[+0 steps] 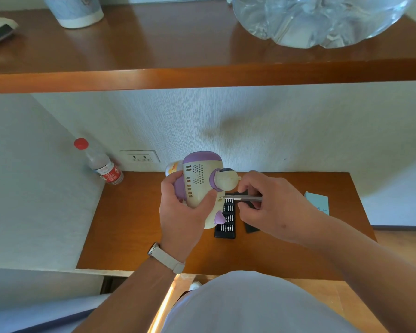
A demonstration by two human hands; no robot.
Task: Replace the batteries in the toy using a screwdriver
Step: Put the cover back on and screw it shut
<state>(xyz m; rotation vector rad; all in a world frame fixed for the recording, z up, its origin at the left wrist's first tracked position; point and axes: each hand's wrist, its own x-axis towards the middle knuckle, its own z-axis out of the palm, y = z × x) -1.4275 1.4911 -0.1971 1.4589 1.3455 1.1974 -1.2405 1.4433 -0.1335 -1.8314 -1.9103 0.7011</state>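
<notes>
The toy (199, 186) is cream with a lilac cap and feet, plus a dotted grille pattern. The screwdriver (246, 198) is plain silver-grey. The bit case (225, 233) is black with rows of silver bits. The desk (135, 224) is warm orange-brown, the water bottle (101, 164) is clear with a red cap and label, and the watch strap (166, 257) is off-white.

Red-capped bottle (101, 164) leaning against wall; socket (141, 157) beside; blue box (318, 202) desk's right edge.

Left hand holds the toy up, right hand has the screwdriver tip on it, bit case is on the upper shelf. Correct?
Not quite. The head view shows the bit case on the desk under the hands, not on the upper shelf. The rest stands: left hand holds the toy up, right hand has the screwdriver tip on it.
</notes>
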